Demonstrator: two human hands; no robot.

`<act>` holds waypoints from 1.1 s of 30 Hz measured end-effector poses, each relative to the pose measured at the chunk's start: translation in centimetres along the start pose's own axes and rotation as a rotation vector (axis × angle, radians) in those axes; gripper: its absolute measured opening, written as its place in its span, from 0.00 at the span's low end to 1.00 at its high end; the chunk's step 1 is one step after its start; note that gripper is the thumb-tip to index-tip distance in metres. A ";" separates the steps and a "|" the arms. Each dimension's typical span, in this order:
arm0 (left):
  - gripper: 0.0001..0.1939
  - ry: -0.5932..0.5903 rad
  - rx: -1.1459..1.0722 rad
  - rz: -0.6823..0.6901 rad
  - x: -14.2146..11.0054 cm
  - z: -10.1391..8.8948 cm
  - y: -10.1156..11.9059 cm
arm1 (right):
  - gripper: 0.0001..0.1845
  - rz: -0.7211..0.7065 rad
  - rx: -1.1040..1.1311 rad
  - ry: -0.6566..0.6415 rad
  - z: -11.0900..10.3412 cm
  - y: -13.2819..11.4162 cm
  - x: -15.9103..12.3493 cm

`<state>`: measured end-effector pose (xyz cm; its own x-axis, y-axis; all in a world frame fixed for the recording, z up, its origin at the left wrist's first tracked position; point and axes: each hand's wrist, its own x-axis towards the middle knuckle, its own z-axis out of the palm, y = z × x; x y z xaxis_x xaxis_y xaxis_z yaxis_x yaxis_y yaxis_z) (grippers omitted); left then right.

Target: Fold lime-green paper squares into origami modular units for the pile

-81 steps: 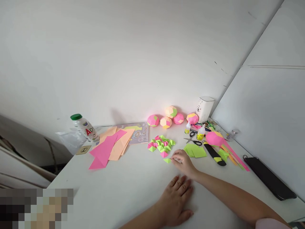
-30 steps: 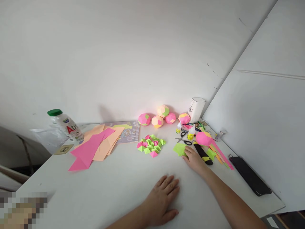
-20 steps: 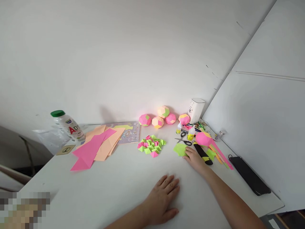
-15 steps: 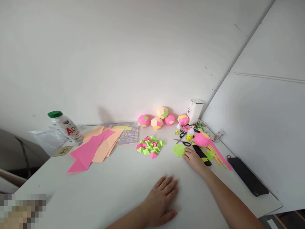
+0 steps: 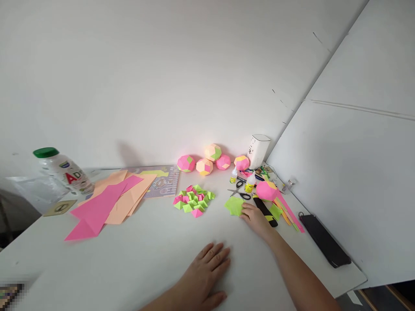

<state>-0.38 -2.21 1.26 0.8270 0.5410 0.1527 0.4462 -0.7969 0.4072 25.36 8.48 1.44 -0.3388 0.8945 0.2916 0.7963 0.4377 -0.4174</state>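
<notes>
My right hand [image 5: 255,220] has its fingers closed over the right edge of a light green paper piece [image 5: 234,206], which lies flat on the table; the thumb is hidden. Palm down on the tabletop nearer to me, my left hand [image 5: 205,274] is open, its fingers slightly spread and holding nothing. Left of the green paper sits a cluster of small folded green and pink paper units [image 5: 193,200]. Just behind it are open scissors [image 5: 240,190]. Beside my right wrist lies a black and yellow utility knife [image 5: 265,211].
Several faceted paper balls [image 5: 204,166] line the wall. Glue bottles [image 5: 249,183], a pink ball [image 5: 266,190], paper strips [image 5: 292,211] and a black case [image 5: 325,240] occupy the right. Pink and peach sheets [image 5: 97,203], a booklet [image 5: 164,183] and a green-capped bottle [image 5: 65,170] occupy the left.
The view has turned slightly right, so everything appears further left. My hands keep about the same places on the table, the right one still at the green paper.
</notes>
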 end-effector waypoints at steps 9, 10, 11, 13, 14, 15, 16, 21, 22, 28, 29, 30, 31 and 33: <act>0.32 -0.005 -0.038 -0.005 0.0 -0.4 0.0 | 0.12 -0.009 0.013 0.081 0.6 0.5 0.1; 0.32 0.003 -0.035 -0.007 0.0 -0.4 0.1 | 0.12 0.001 0.027 0.095 0.7 0.5 0.1; 0.32 0.009 -0.035 -0.013 0.1 -0.3 0.1 | 0.11 0.014 0.047 0.113 0.7 0.5 0.1; 0.32 0.004 -0.043 -0.021 0.1 -0.3 0.1 | 0.10 0.046 0.092 0.160 0.6 0.4 0.2; 0.32 -0.004 -0.049 -0.020 0.1 -0.4 0.1 | 0.09 0.066 0.113 0.189 0.5 0.4 0.2; 0.32 -0.011 -0.055 -0.018 0.1 -0.4 0.1 | 0.09 0.086 0.130 0.218 0.4 0.3 0.2; 0.32 -0.019 -0.059 -0.012 0.1 -0.5 0.1 | 0.08 0.106 0.143 0.245 0.2 0.2 0.2; 0.32 -0.040 -0.035 0.001 0.0 -0.7 0.1 | 0.07 0.222 0.217 0.349 -0.7 -0.4 0.0; 0.31 -0.041 -0.026 0.003 0.0 -0.6 0.1 | 0.08 0.257 0.256 0.363 -0.8 -0.6 0.0; 0.31 0.038 0.005 0.049 0.0 0.0 -0.2 | 0.16 0.455 0.685 0.267 -2.0 -2.6 -0.1; 0.31 0.047 0.006 0.056 -0.1 0.1 -0.2 | 0.17 0.462 0.753 0.248 -2.1 -2.9 -0.1; 0.32 0.047 0.004 0.060 -0.1 0.1 -0.3 | 0.18 0.458 0.815 0.224 -2.2 -3.2 -0.1; 0.31 0.042 -0.001 0.060 -0.1 0.2 -0.3 | 0.18 0.451 0.865 0.200 -2.3 -3.4 -0.1; 0.31 0.033 -0.020 0.051 -0.1 0.3 -0.3 | 0.19 0.442 0.935 0.148 -2.3 -3.8 -0.2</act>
<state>-0.50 -2.09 0.87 0.8369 0.5083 0.2030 0.3963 -0.8185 0.4159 23.52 6.46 4.92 0.0034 0.9996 0.0272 0.1079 0.0267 -0.9938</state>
